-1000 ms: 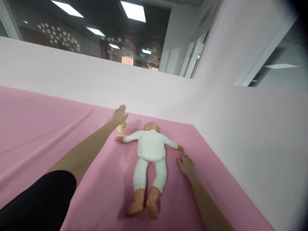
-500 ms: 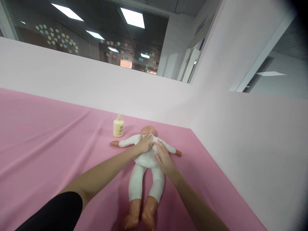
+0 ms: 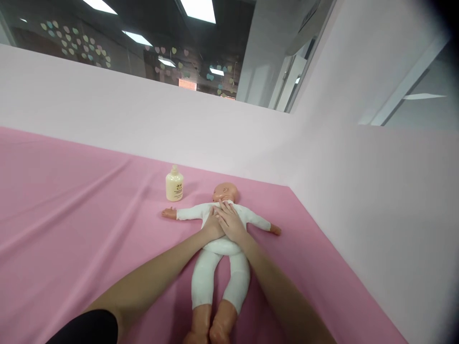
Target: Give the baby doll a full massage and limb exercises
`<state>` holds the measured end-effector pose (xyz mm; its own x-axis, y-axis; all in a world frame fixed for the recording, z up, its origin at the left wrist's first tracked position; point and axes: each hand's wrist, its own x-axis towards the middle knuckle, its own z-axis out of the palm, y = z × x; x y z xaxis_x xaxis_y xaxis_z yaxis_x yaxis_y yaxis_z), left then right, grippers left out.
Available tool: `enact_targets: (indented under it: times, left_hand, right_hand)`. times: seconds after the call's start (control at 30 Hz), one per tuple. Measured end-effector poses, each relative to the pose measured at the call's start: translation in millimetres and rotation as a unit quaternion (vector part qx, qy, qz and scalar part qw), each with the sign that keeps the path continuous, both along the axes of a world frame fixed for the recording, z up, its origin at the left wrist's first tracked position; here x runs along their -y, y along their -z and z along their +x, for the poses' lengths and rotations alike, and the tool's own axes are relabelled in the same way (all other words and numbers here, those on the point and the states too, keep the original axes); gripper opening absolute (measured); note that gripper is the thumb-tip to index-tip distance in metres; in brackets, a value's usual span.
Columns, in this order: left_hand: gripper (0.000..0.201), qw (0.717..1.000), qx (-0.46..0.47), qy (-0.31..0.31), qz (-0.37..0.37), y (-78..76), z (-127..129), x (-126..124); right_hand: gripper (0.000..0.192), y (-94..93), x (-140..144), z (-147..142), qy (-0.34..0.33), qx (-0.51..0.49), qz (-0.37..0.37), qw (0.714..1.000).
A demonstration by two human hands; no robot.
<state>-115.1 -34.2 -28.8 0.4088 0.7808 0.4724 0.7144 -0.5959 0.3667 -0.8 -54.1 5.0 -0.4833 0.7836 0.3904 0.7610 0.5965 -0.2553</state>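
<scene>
A baby doll [image 3: 221,246] in a white suit lies on its back on the pink sheet [image 3: 89,200], arms stretched out to both sides and head toward the wall. My left hand [image 3: 213,225] rests flat on the doll's chest, its fingers partly hidden beneath the other hand. My right hand [image 3: 230,221] lies open across the chest with fingers extended, overlapping my left hand. Neither hand grasps anything. Beyond the doll's outstretched arm on the left stands a cream-coloured bottle [image 3: 174,185] with dark print.
A white wall [image 3: 143,114] runs along the back of the sheet, and another wall [image 3: 358,191] closes off the right side. Above the back wall is a window [image 3: 125,57] with heart stickers. Soft creases run through the sheet on the left.
My right hand has moved left and now overlaps my left hand on the doll's chest. My left hand has slid slightly lower. The camera view has tipped down a little.
</scene>
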Motion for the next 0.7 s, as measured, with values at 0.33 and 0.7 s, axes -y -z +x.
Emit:
enact_targets:
  times: [0.33,0.7]
  left_hand:
    - [0.052,0.995,0.056,0.036,-0.081,-18.8,-6.6,5.1]
    - [0.056,0.996,0.011,-0.036,-0.076,-19.1,-6.7,4.2]
  right_hand:
    - [0.060,19.3,-6.0,29.5,0.171,-0.001,-0.066,0.983]
    - [0.069,0.1,31.3,-2.2,0.291,0.116,-0.137,0.940]
